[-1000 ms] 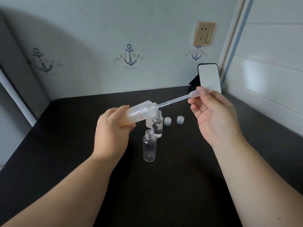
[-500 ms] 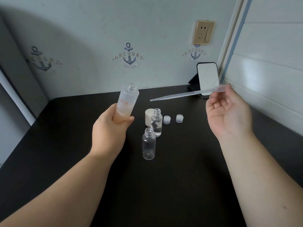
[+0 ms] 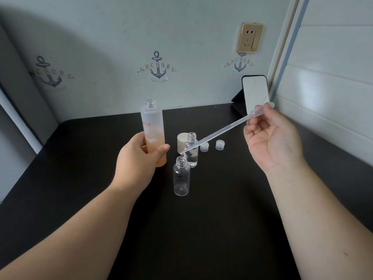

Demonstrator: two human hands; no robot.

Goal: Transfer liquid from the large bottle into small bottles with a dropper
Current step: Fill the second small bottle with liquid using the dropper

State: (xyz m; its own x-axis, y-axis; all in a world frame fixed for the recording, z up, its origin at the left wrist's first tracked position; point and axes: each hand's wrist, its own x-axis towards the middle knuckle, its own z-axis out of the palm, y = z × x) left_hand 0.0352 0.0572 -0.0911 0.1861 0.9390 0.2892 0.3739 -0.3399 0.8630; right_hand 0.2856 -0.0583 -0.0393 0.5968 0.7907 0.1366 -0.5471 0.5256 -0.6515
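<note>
My left hand point(image 3: 139, 160) grips the large frosted bottle point(image 3: 153, 126), upright and uncapped, peach-tinted at the bottom. My right hand point(image 3: 270, 138) pinches the bulb of a clear plastic dropper point(image 3: 220, 132). The dropper slants down to the left, its tip just above the mouth of the near small clear bottle point(image 3: 181, 176). This bottle stands open on the black table point(image 3: 201, 229) and looks empty. Behind it a second small bottle point(image 3: 191, 152) holds some clear liquid.
A white cap point(image 3: 181, 141) stands behind the small bottles. Two small clear caps point(image 3: 204, 147) point(image 3: 220, 144) lie to their right. A small mirror point(image 3: 255, 93) leans in the back right corner. Walls close the table at back and right.
My left hand tipped the large bottle back upright and lowered it. My right hand drew the dropper out of it and swung the tip down over the near small bottle.
</note>
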